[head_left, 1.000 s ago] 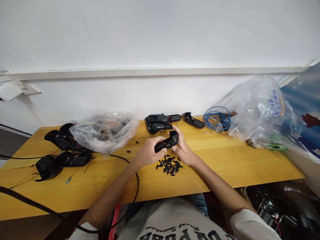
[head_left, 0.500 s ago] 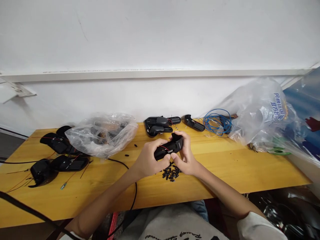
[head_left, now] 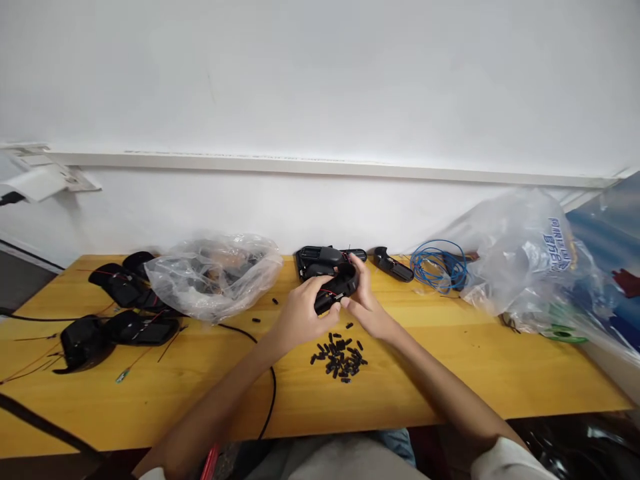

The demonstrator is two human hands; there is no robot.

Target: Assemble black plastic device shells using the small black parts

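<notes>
Between both hands, above the table, is a black curved plastic housing (head_left: pixel 334 293) with a red wire and a small light-coloured part in its open side. My left hand (head_left: pixel 307 312) grips its left end, thumb along the near edge. My right hand (head_left: pixel 366 303) wraps its right end, fingers behind and thumb at the near side. Below the hands lies a pile of small black parts (head_left: pixel 343 360) on the wooden table. Several similar black housings (head_left: pixel 320 257) rest beyond the hands near the wall, and another black housing (head_left: pixel 393 265) lies to their right.
A clear plastic bag (head_left: pixel 215 277) with dark parts stands left of centre. Wired black housings (head_left: pixel 145 328) lie farther left. A blue wire coil (head_left: pixel 439 267), a large plastic bag (head_left: pixel 520 253) and a green ring-shaped object (head_left: pixel 565 335) are at right. A black cable (head_left: pixel 274 387) crosses the table.
Both hands have moved away from me with the housing, toward the housings by the wall. The housing has turned somewhat, and more of the small-part pile shows. The camera view has shifted.
</notes>
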